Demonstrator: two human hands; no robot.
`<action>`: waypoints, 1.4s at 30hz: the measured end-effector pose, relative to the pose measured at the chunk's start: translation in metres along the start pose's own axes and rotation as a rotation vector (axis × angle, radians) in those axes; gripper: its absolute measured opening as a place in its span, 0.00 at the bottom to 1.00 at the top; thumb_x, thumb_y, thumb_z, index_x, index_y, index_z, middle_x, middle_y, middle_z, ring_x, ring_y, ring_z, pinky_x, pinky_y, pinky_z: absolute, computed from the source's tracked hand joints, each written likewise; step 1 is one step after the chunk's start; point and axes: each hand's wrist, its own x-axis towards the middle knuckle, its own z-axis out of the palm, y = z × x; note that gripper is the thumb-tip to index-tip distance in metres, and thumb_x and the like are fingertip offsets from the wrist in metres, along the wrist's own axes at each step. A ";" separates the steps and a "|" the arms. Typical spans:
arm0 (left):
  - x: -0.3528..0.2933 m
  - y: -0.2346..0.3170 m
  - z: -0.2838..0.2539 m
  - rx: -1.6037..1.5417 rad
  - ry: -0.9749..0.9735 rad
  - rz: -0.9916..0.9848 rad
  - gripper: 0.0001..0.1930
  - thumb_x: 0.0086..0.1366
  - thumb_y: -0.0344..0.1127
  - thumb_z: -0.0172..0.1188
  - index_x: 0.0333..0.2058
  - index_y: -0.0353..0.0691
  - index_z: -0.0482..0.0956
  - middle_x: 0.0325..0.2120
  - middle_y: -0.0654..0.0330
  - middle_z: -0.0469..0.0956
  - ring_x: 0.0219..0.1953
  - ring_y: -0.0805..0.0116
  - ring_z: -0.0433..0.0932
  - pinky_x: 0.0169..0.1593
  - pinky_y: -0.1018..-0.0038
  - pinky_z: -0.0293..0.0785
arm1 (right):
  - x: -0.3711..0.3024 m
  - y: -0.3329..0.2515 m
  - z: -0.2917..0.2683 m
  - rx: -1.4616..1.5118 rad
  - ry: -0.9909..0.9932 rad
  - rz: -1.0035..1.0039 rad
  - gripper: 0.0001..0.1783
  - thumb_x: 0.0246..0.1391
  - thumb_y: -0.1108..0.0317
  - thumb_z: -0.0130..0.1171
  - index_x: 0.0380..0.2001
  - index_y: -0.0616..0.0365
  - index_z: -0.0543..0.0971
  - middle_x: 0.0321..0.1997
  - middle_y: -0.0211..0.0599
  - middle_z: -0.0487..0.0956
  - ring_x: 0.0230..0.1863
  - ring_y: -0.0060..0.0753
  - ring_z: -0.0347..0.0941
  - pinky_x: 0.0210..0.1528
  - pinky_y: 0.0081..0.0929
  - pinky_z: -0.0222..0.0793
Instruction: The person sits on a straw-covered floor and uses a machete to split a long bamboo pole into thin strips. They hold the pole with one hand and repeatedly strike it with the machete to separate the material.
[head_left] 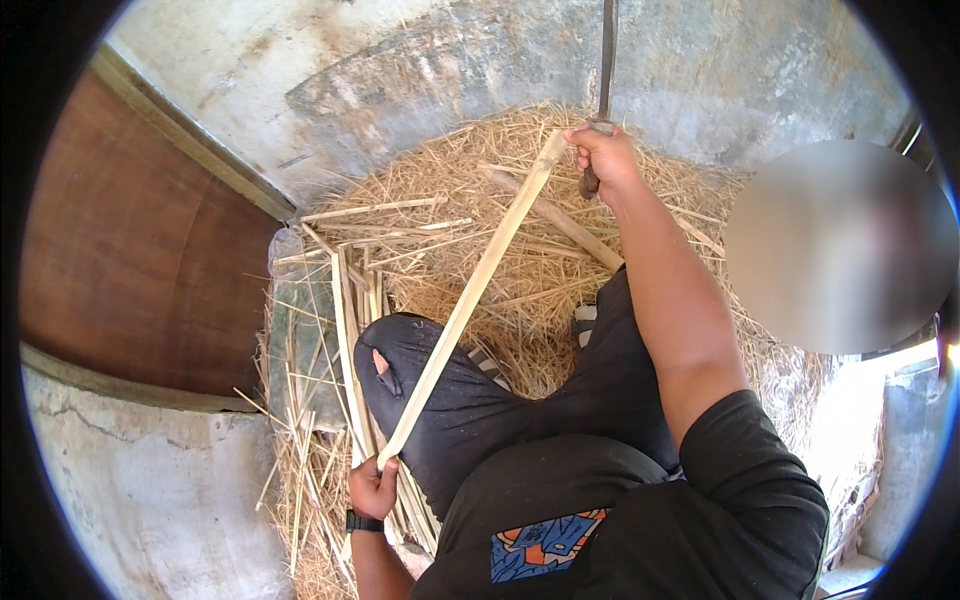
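Note:
A long, flat, pale bamboo strip (480,280) slants across my lap from lower left to upper right. Closed around its near end is my left hand (373,488), a dark watch on the wrist, beside my knee. At the far end my right hand (606,158) is closed, its thumb and fingers against the strip's tip. The same hand grips a knife by its brown handle (589,183); the long, narrow dark blade (607,65) points away toward the wall. Part of the handle is hidden by the fingers.
Loose straw and shavings (450,165) cover the floor around my feet. Several split strips (350,330) lean by my left knee, over a greenish stone slab (300,310). A thicker stick (570,230) lies ahead. A brown door panel (140,250) stands left; a weathered wall (450,70) curves behind.

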 end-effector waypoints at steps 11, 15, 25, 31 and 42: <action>0.011 0.015 -0.005 0.032 -0.074 -0.031 0.25 0.71 0.54 0.62 0.32 0.33 0.84 0.16 0.59 0.76 0.22 0.71 0.76 0.29 0.70 0.71 | 0.017 0.008 -0.013 0.187 0.010 0.042 0.10 0.53 0.77 0.67 0.32 0.57 0.73 0.20 0.25 0.71 0.20 0.21 0.64 0.24 0.24 0.63; 0.013 0.018 -0.006 0.031 -0.092 -0.033 0.24 0.71 0.54 0.62 0.32 0.33 0.84 0.16 0.61 0.76 0.22 0.73 0.74 0.29 0.70 0.70 | 0.018 0.009 -0.016 0.206 0.007 0.046 0.14 0.52 0.79 0.67 0.38 0.60 0.72 0.23 0.28 0.73 0.21 0.22 0.66 0.25 0.24 0.65; 0.018 0.018 -0.003 -0.025 -0.079 -0.006 0.23 0.70 0.51 0.64 0.28 0.34 0.81 0.14 0.56 0.72 0.17 0.70 0.70 0.25 0.70 0.68 | 0.015 0.006 -0.014 0.223 0.026 0.080 0.11 0.53 0.78 0.67 0.37 0.59 0.74 0.22 0.27 0.72 0.21 0.21 0.67 0.25 0.24 0.64; 0.013 0.018 -0.005 -0.069 -0.104 -0.078 0.21 0.70 0.49 0.65 0.29 0.33 0.82 0.14 0.60 0.73 0.19 0.74 0.70 0.26 0.71 0.68 | 0.005 0.001 -0.013 0.168 -0.062 -0.053 0.12 0.54 0.74 0.68 0.36 0.57 0.74 0.21 0.25 0.71 0.21 0.22 0.66 0.26 0.25 0.64; 0.011 0.006 0.001 -0.103 -0.090 -0.064 0.23 0.71 0.51 0.64 0.29 0.33 0.81 0.15 0.64 0.71 0.21 0.77 0.68 0.26 0.72 0.68 | 0.002 -0.003 -0.009 0.383 -0.155 0.074 0.11 0.57 0.73 0.67 0.37 0.54 0.73 0.20 0.23 0.68 0.21 0.21 0.65 0.26 0.24 0.65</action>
